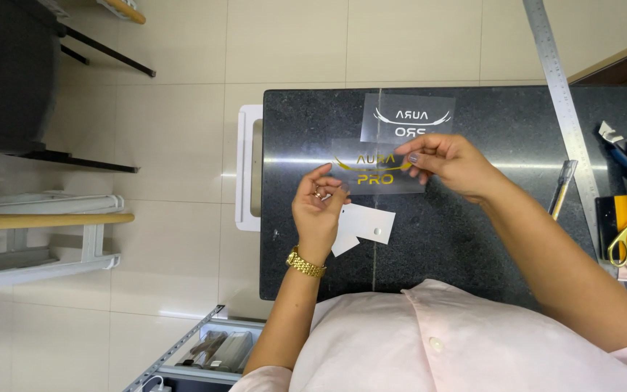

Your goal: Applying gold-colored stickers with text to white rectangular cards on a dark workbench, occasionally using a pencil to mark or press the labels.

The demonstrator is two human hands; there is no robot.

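Clear film held up between both grips

Our left hand (318,207) and right hand (448,161) pinched the clear film with gold lettering (375,168) by its edges, likely sparing the print; beyond our grips, a second film (408,117) lay on the dark surface (488,116).

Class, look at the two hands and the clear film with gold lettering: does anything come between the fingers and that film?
Nothing visible does. The left hand and right hand both pinch the clear film directly, above the dark countertop.
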